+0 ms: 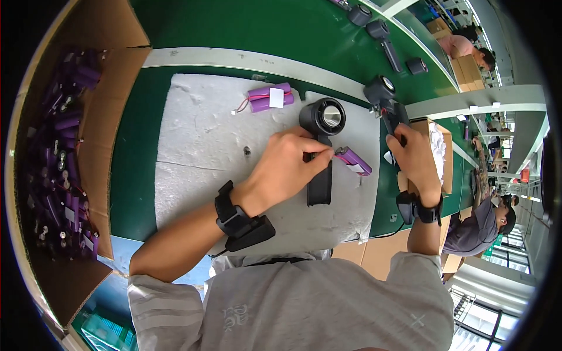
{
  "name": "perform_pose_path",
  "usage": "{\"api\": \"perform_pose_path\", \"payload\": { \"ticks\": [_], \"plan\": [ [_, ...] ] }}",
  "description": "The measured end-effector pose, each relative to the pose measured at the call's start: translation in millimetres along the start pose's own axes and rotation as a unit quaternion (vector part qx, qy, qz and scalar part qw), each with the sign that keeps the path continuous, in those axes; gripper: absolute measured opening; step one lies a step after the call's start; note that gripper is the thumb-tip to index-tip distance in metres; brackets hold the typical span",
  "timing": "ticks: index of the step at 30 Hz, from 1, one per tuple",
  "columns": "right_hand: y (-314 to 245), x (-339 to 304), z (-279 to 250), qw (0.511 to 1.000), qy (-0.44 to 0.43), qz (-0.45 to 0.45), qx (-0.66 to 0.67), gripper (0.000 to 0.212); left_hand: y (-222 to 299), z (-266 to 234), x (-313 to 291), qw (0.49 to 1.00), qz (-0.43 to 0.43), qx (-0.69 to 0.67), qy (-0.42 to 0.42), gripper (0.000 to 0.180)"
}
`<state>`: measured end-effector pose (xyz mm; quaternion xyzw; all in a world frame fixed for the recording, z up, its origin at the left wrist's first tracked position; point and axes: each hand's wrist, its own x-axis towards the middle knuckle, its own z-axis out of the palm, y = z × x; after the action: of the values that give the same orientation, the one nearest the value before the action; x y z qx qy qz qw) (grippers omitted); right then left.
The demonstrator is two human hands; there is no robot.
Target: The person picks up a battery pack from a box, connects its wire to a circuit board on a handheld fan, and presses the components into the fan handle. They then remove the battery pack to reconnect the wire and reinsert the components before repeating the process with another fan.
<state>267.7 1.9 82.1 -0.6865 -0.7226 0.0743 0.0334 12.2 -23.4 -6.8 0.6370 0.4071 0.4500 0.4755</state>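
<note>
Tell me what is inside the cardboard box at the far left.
Inside the cardboard box lies a jumbled pile of purple cylinders, some bearing white labels. Whatever lies beneath the top layer is covered.

The white foam sheet is lit brightly and evenly, with only soft shadows cast. A glint is caught by the round black fan head. Windows at lower right are washed out by glare, while the cardboard box is dimly lit inside. Straight edges are bowed toward the rim, and corners are blackened.
</note>
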Motion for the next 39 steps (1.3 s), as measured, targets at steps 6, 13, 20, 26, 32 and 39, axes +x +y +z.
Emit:
{"api": "perform_pose_path", "payload": {
  "ticks": [6,13,20,26,32,39],
  "plan": [
    [12.2,-46.1,8.1,0.99,0.117,0.018,-0.073,0.021,-1.0,3.0,2.9,1.0,0.002,0.017,-0.012,0.011],
    [-50.0,-38.6,33.7,0.958,0.075,-0.209,0.183,0.034,3.7,-1.2,3.2,0.999,-0.019,0.026,-0.02,0.012],
    [-43.2,-25.8,68.9,0.946,0.068,-0.204,0.244,0.025,4.4,-1.4,0.8,0.998,-0.014,0.055,-0.022,0.014],
    [-36.8,-23.3,62.7,0.922,-0.015,-0.2,0.333,0.014,5.2,-3.4,2.0,0.997,-0.012,0.065,-0.034,0.015],
    [-35.6,-27.3,65.0,0.8,-0.087,-0.065,0.591,0.008,5.5,-0.3,-0.8,0.997,-0.02,0.054,-0.046,0.027],
    [-35.7,-34.4,56.8,0.844,-0.144,-0.067,0.512,0.008,1.8,2.9,-2.5,0.996,-0.014,0.07,-0.048,0.039]
  ]
}}
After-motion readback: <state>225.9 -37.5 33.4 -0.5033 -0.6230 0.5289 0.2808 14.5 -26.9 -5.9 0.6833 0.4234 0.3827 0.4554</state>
